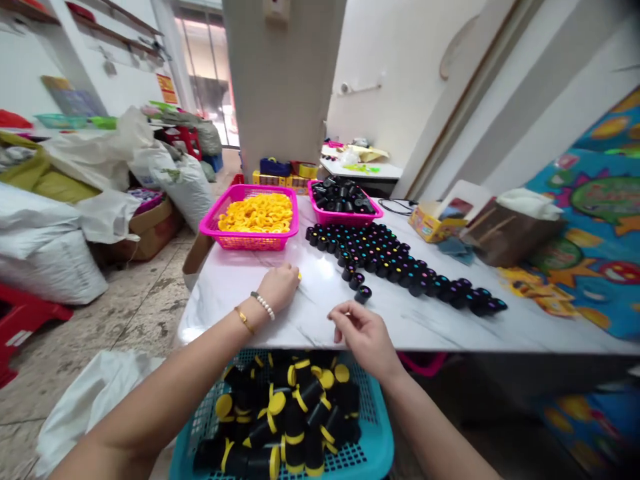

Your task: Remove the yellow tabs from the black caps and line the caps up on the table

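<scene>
My left hand rests on the white marble table, its fingers curled round a small yellow piece that peeks out at the fingertips. My right hand hovers at the table's near edge, fingers bent and pinched loosely, with nothing visible in them. A single black cap stands just beyond it. Many upright black caps form rows across the table. Below the edge, a teal basket holds several black tubes with yellow lids.
A pink basket of yellow rings and a pink basket of black caps stand at the far side. A small yellow box and a brown box lie at the right. Sacks and a red stool crowd the floor left.
</scene>
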### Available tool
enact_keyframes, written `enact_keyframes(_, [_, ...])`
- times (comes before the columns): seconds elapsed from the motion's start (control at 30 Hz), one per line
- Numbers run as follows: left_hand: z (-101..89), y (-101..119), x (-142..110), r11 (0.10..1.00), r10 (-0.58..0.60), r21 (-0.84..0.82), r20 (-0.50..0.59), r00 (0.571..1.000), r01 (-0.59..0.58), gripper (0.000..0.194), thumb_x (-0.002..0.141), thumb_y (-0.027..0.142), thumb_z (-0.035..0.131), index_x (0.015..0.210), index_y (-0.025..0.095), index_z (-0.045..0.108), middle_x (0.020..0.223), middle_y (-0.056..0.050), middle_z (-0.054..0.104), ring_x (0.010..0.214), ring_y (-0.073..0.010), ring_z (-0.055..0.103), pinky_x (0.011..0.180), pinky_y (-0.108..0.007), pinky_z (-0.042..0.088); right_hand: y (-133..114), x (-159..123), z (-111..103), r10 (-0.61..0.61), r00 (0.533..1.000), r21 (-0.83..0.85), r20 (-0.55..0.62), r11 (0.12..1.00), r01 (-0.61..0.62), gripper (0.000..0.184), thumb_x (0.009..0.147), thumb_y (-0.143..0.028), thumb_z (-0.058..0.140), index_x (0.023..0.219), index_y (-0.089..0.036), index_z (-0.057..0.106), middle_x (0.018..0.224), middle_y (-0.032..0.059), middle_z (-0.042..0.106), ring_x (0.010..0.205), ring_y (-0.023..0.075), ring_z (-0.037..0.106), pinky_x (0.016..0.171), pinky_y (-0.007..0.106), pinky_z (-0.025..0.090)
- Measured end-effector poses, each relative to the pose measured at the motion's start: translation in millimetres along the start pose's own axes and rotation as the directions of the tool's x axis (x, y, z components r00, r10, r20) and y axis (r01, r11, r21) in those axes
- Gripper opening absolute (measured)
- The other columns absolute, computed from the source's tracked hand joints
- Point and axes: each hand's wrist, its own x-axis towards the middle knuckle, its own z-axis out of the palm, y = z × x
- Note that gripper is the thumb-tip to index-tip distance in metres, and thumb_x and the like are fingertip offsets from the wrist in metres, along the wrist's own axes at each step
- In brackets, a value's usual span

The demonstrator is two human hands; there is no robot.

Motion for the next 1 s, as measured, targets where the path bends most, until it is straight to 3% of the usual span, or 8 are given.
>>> enact_keyframes(0.1, [-1.5,35.8,-20.4,0.951,0.014,-0.31,0.074,0.997,0.01,0.022,0.091,0.025,0.041,0.088,0.014,0.06,0.077,-0.008,0.066,0.066,-0.0158,0.063,0.065,-0.026,0.047,7.2,6.7,-12.6,0.25,0.963,0.307,-0.104,0.929,-0.208,0.029,0.078,-0.039,0.065,0.097,-0.019,0.057,0.079,0.0031,0.064,0.056,0.0144,0.061,0.035,0.019,0.037])
enact_keyframes(0.17, [-0.9,62.3,-35.1,0.756,0.026,-0.647,0.179,0.984,0.098,0.025,0.093,0.032,0.038,0.091,0.016,0.057,0.066,-0.002,0.064,0.051,-0.0116,0.057,0.052,-0.022,0.044,9.5,6.5,-18.6,0.323,0.945,0.502,-0.057,0.827,-0.252,0.034,0.074,-0.037,0.07,0.1,-0.019,0.057,0.09,0.0051,0.065,0.066,0.0162,0.065,0.04,0.02,0.044])
enact_keyframes(0.23, [1.9,85.5,-45.6,0.586,0.046,-0.8,0.195,0.98,0.132,0.025,0.092,0.037,0.041,0.09,0.017,0.056,0.064,0.001,0.062,0.048,-0.0096,0.055,0.048,-0.019,0.041,10.7,2.1,-21.8,0.293,0.956,0.621,-0.028,0.754,-0.213,0.031,0.074,-0.034,0.071,0.098,-0.017,0.061,0.087,0.0043,0.065,0.064,0.0124,0.063,0.047,0.02,0.047])
enact_keyframes(0.37, [12.3,110.3,-46.2,0.518,0.0,-0.842,0.176,0.984,0.151,0.021,0.089,0.036,0.047,0.087,0.017,0.057,0.062,0.003,0.058,0.047,-0.0082,0.051,0.046,-0.018,0.039,17.5,-11.0,-25.6,0.202,0.97,0.661,-0.134,0.747,-0.064,0.024,0.073,-0.031,0.073,0.092,-0.017,0.067,0.086,0.0021,0.066,0.055,0.005,0.055,0.053,0.018,0.046])
enact_keyframes(0.53, [28.0,110.1,-26.2,0.664,-0.082,-0.73,0.146,0.986,0.163,0.02,0.083,0.034,0.055,0.086,0.015,0.061,0.088,-0.004,0.062,0.061,-0.0099,0.057,0.057,-0.022,0.046,37.5,-6.4,-55.6,0.158,0.957,0.451,-0.242,0.892,-0.033,0.021,0.072,-0.028,0.073,0.089,-0.017,0.067,0.073,-0.0004,0.064,0.046,0.004,0.049,0.044,0.017,0.037])
enact_keyframes(0.7, [43.0,104.3,-3.6,0.863,-0.045,-0.503,0.027,0.999,0.052,0.044,0.074,0.032,0.067,0.112,0.01,0.057,0.106,-0.011,0.058,0.074,-0.0145,0.058,0.076,-0.031,0.049,41.8,22.7,-92.2,0.299,0.944,0.257,-0.142,0.932,-0.257,0.044,0.07,-0.022,0.064,0.113,-0.013,0.062,0.067,-0.0003,0.062,0.037,0.0052,0.044,0.036,0.018,0.032])
enact_keyframes(0.8, [45.9,100.7,5.9,0.901,0.022,-0.433,0.032,0.999,-0.006,0.042,0.074,0.029,0.067,0.113,0.013,0.06,0.102,-0.01,0.059,0.082,-0.0172,0.058,0.08,-0.031,0.048,35.4,33.8,-88.4,0.294,0.956,0.006,-0.018,0.956,-0.294,0.041,0.072,-0.02,0.057,0.112,-0.013,0.064,0.063,-0.0007,0.062,0.037,0.0063,0.043,0.035,0.018,0.031])
enact_keyframes(1.0, [20.9,70.6,-23.1,0.931,0.09,-0.357,0.021,0.996,-0.076,0.021,0.076,0.025,0.066,0.095,0.017,0.066,0.089,-0.005,0.06,0.08,-0.0166,0.058,0.077,-0.028,0.047,23.2,23.5,-58.9,0.055,0.996,-0.3,0.068,0.954,-0.033,0.041,0.078,-0.021,0.056,0.119,-0.019,0.062,0.08,0.0012,0.068,0.062,0.0126,0.059,0.054,0.022,0.045])
